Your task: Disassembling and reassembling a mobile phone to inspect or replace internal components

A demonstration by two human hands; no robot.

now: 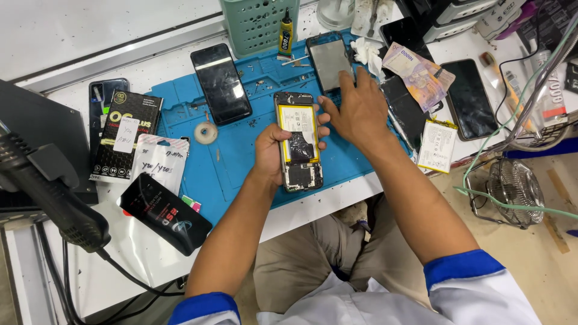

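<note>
My left hand [272,146] grips an opened phone [297,129] with its back off, showing a yellow-edged battery and the circuit board, held over the blue work mat [241,156]. Fingers of my right hand [356,110] rest spread beside the phone's upper right corner, thumb touching its edge, and reach toward a detached screen panel [329,59] lying on the mat. A black phone [221,83] lies face up on the mat to the left, next to a small roll of tape [205,133].
A green basket [253,24] and a glue tube [285,35] stand at the back. Banknotes [417,71], a dark phone [468,98] and a loose battery [437,145] lie right. Boxed screen protectors [126,133] and a black pouch [164,212] lie left. A small fan [513,189] sits on the floor.
</note>
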